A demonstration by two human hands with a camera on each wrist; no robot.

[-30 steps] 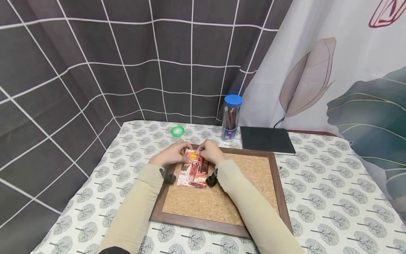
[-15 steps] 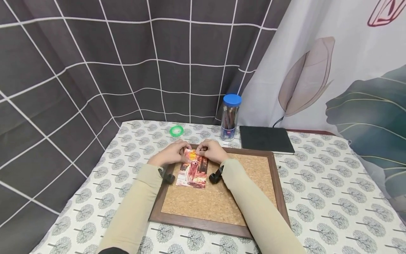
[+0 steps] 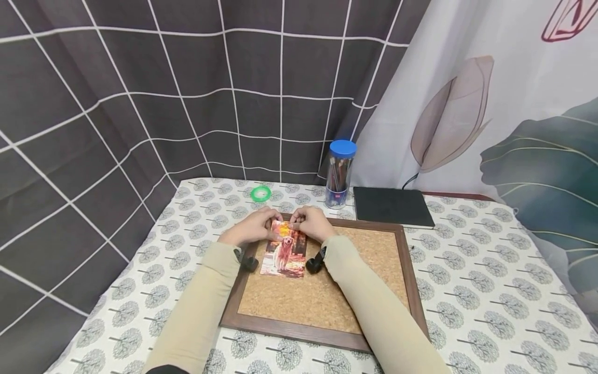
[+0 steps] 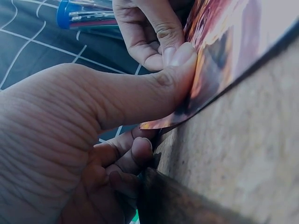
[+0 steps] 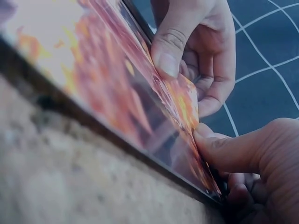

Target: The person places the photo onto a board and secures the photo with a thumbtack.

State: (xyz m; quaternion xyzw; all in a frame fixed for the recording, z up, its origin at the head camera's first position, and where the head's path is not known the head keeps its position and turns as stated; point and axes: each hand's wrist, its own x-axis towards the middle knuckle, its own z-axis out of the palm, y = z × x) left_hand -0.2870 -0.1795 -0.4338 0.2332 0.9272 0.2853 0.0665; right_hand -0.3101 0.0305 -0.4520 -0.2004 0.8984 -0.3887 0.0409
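A glossy photo of a golden dog among autumn leaves [image 3: 283, 254] lies over the upper left part of a cork board [image 3: 299, 306] with a brown wooden frame. My left hand [image 3: 252, 227] pinches the photo's top left part, thumb on the picture side and fingers curled behind the edge. Beside it, my right hand [image 3: 312, 222] pinches the top edge further right between thumb and fingers. Seen from the right wrist, the photo's upper edge [image 5: 187, 105] bends between the two hands, with the right thumb [image 5: 233, 149] close to it.
Behind the board, a green tape roll [image 3: 260, 194] lies on the tree-patterned tablecloth [image 3: 154, 293]. A clear jar with a blue lid [image 3: 339, 174], full of long thin sticks, stands at the back. A flat black pad [image 3: 394, 206] lies to its right. Curtains hang behind.
My right hand and wrist have shifted slightly at the photo's top edge. The left hand, photo and board stay about where they were.
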